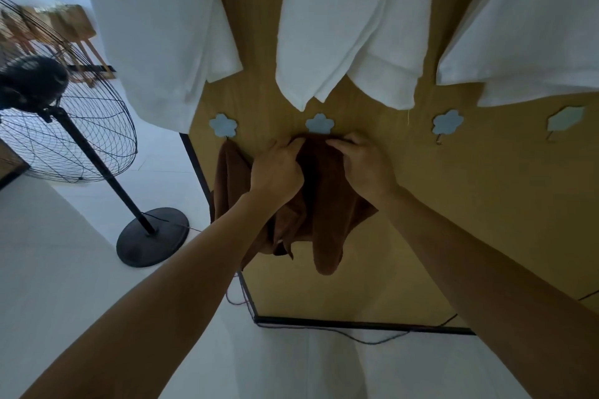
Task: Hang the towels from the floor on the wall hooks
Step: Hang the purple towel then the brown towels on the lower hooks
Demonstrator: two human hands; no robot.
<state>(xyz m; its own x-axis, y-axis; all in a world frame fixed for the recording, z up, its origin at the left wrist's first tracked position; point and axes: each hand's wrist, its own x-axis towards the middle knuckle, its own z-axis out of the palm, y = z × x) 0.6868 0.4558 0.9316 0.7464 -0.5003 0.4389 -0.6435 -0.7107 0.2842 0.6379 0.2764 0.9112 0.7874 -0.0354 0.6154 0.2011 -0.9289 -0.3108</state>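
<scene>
Gripping the brown towel (327, 204) with both hands at its top edge, held flat against the wooden panel (486, 204).

Left hand (277, 168): fingers curled into a bunch of cloth at the towel's upper left.
Right hand (361, 165): fingers curled over the upper right of the same edge.
The hands are close together but not touching, with a dark fold of towel between them.

The towel's top edge sits directly under the second flower hook (319, 123), at or just below its lower petals. The prong is hidden, so I cannot tell whether the cloth is on it. The rest of the towel hangs down the panel in loose folds, with one long lobe lowest.

A second brown towel (228, 172) hangs from the first flower hook (223, 125), just left of the left hand and partly behind that wrist.
The third flower hook (448, 121) and fourth flower hook (565, 118) are to the right, each with a small metal prong showing beneath. All four hooks are pale blue and sit in one row.

Three white towels hang from higher up: left white towel (155, 26), middle white towel (350, 19), right white towel (534, 26). Their lower ends stop near the hook row.

The panel has a black frame, and a thin cable (356, 337) runs along its bottom edge. Left of the panel, a pedestal fan (64, 126) stands on the white floor (48, 253) on a round black base.
</scene>
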